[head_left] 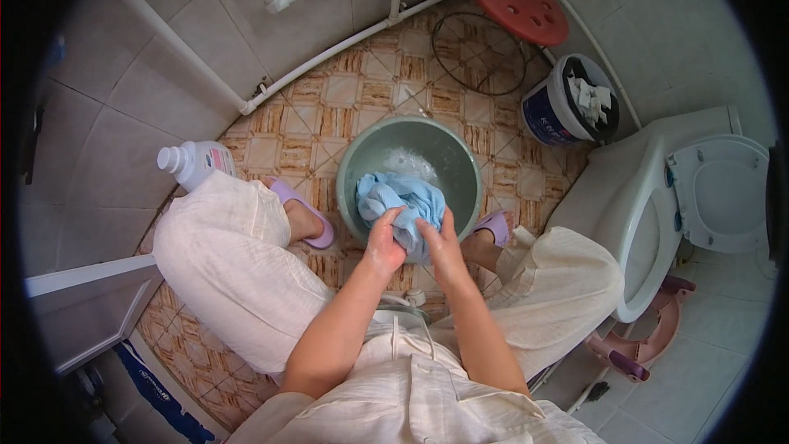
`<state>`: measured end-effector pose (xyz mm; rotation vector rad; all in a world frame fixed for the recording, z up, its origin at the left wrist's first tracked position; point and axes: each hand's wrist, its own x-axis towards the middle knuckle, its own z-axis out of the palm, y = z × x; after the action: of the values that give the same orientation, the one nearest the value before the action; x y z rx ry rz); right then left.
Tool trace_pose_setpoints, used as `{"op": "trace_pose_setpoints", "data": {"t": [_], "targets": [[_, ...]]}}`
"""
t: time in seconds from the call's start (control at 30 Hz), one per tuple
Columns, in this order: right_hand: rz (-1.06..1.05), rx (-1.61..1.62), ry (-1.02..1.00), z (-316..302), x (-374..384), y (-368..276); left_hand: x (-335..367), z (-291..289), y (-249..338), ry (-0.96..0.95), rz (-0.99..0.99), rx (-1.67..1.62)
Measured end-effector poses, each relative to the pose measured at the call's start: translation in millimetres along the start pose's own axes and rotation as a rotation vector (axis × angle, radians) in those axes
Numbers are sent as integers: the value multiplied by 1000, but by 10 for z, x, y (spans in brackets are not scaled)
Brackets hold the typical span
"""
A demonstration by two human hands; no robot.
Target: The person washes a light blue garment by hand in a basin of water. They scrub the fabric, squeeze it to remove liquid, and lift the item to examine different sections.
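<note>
A light blue cloth (403, 201) is bunched up at the near side of a grey-green basin (460, 160) with soapy water, which stands on the tiled floor between my feet. My left hand (384, 242) grips the cloth's left part. My right hand (444, 242) grips its right part, close beside the left hand. Both hands press the cloth together over the basin's near rim. I sit low, knees apart, in pale trousers.
A white detergent bottle (193, 163) stands on the floor at the left by my knee. A toilet (657, 197) with raised lid is at the right. A red stool (518, 2) and a white bucket (567, 103) stand behind the basin. White pipes (329, 49) run along the wall.
</note>
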<state>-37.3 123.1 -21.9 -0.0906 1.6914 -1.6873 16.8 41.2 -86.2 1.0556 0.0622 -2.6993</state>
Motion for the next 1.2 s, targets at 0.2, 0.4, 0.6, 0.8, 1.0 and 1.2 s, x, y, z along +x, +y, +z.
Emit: {"op": "trace_pose_setpoints", "data": {"t": [0.2,0.4,0.6,0.8,1.0,1.2], "targets": [[-704,-842,97,123,-108,-34,-188,150,-91,-299,-82,-7],[-634,-1060,-71,233,-129,90,-48,-46,-127,-320,82,51],[-342,-854,354,-31,373,193,140,-407,-146,-129,28,-23],[-662,-1030,109,194,122,385,-100,-92,-139,-88,25,49],[-205,-694,234,64,406,132,88,-201,-36,-78,89,118],[-536,-917,79,216,87,201,57,-158,65,-116,-136,-7]]}}
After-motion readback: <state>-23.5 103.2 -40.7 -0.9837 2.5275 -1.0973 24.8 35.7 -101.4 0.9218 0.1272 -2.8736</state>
